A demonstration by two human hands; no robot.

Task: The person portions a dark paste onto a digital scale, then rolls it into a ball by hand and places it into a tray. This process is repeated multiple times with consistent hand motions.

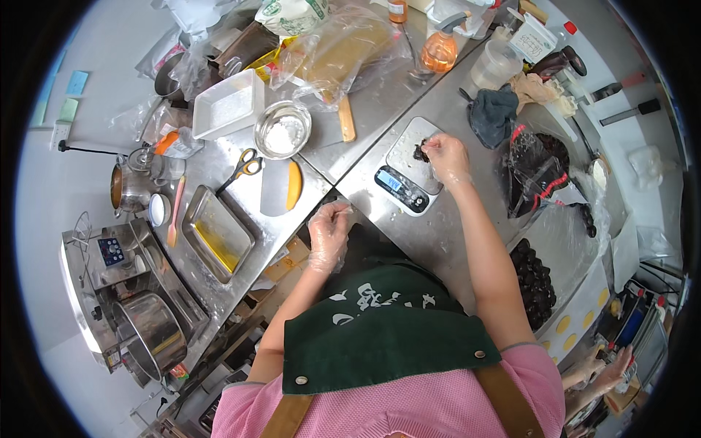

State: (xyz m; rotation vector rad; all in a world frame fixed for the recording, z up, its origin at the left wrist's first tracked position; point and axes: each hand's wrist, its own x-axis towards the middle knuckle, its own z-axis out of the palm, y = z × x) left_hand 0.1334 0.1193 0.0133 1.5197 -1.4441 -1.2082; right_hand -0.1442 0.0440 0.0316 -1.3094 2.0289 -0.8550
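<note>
A thin clear plastic glove covers my right hand (448, 159), whose fingertips pinch a dark, sticky lump (420, 151) over the plate of a digital kitchen scale (406, 200). The scale's display is lit. My left hand (330, 230), gloved too, hangs before the apron at the table's edge with its fingers curled together; whether anything is between them cannot be told. To the right, an opened plastic bag (539, 169) holds more of the dark mass. Below it, many dark rounded pieces (531, 284) are heaped on a plastic-covered surface.
Left lie scissors (246, 165), a yellow-handled dough scraper (294, 186), a metal tray (191, 219) and a steel bowl (282, 130) of white powder. A spray bottle (439, 52) and dark cloth (491, 115) are at the back. Another person's hands (610, 368) show at lower right.
</note>
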